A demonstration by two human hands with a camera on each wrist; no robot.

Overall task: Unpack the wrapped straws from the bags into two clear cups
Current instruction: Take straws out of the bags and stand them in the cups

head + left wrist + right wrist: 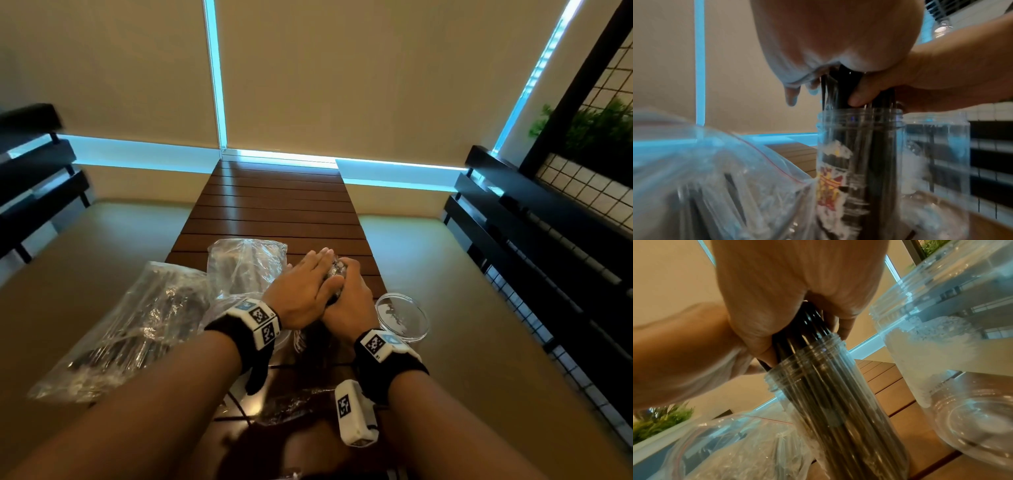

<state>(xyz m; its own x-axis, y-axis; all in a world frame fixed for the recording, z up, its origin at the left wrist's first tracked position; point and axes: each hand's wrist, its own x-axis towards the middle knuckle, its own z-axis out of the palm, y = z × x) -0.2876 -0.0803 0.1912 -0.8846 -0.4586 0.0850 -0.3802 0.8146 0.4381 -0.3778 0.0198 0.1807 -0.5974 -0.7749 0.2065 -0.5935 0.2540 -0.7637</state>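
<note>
A bundle of black wrapped straws stands in a clear cup on the slatted wooden table. My right hand grips the bundle just above the cup's rim, fingers curled round the straws. My left hand lies flat on the straw tops with straight fingers, its palm pressing down. In the head view the hands hide most of this cup. A second clear cup stands to the right and holds no straws. Two clear bags of straws lie on the left.
A crumpled clear bag lies near the table's front edge. Beige bench seats flank the narrow table, with black rails beyond them. A wire grid with a green plant is at the far right.
</note>
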